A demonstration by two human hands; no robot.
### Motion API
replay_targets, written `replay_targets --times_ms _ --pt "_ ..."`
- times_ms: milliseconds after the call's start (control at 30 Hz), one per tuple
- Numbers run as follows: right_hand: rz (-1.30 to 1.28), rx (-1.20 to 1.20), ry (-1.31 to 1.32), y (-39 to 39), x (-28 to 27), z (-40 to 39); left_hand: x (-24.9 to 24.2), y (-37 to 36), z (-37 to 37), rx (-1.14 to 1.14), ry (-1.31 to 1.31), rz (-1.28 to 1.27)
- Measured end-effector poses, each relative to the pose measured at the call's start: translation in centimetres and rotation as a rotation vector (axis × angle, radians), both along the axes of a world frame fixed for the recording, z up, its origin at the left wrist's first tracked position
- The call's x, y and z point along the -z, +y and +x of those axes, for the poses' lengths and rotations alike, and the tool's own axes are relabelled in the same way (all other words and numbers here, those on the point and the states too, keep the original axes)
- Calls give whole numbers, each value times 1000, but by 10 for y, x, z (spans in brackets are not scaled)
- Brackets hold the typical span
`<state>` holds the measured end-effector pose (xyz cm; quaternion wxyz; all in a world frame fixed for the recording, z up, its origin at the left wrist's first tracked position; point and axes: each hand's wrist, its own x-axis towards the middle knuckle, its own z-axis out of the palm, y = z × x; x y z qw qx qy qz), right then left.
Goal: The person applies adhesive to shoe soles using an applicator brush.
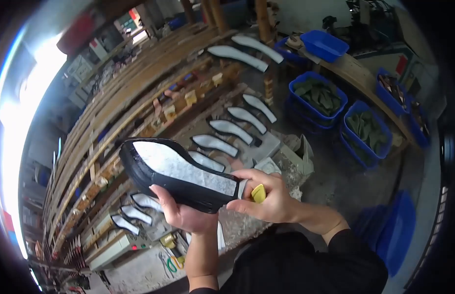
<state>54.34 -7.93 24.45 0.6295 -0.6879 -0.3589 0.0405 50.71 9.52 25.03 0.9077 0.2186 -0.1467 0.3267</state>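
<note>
A black shoe (188,193) with a whitish sole piece (181,166) on its underside is held up in the middle, sole facing the camera and toe to the upper left. My left hand (188,213) is wrapped round its lower side, thumb against the black edge. At the heel end, my right hand (269,198) is closed on a yellow object (258,193), with its fingers against a small grey piece (242,188). How the yellow object is shaped inside the hand is hidden.
Several shoes with pale soles (215,143) lie beyond on the worktable (247,228). Wooden racks (105,117) run along the left. Blue baskets (318,100) of green pieces stand right. Green-handled scissors (171,265) lie near the front.
</note>
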Motion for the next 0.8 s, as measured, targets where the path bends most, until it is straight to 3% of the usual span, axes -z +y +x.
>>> replay_targets --times_ms 133,167,300,533,800 --pt "214 349 -234 -2 -11 65 -53 13 82 -15 299 95" --pt "236 352 -256 -1 -15 83 -64 18 97 -16 275 114" --pt "90 479 -381 5 -29 159 -98 43 155 -120 503 545" --pt "53 515 -444 7 -18 200 -107 49 187 -161 576 505" --pt "124 509 -344 -1 -27 186 -112 44 169 -328 620 592"
